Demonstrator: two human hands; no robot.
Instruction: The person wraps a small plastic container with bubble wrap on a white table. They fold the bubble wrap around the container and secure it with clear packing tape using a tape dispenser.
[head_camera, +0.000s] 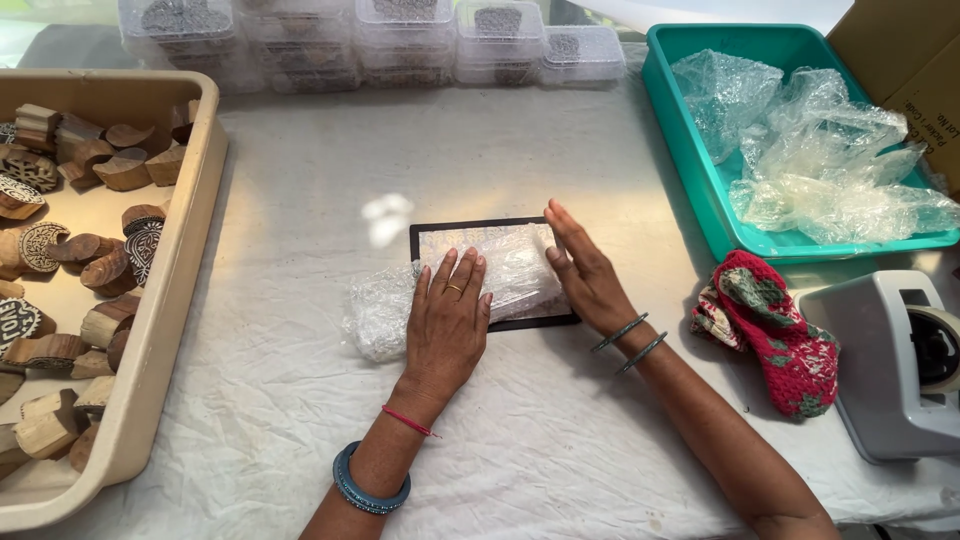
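White cloth covers the tabletop (300, 420), creased and pale. At its middle lies a flat black-edged panel (425, 232) with a sheet of bubble wrap (385, 310) spread over it and spilling off its left edge. The left hand (447, 322) presses flat on the wrap, fingers spread; the right hand (585, 272) stands open on its edge against the panel's right side, gripping nothing. The wrap looks light, soft and slippery, best pinched at a loose corner; the panel seems thin, stiff and possibly fragile, safest held by its edges. A beige tray (160, 330) of carved wooden blocks (100, 260) sits left, a teal tub (690, 150) right.
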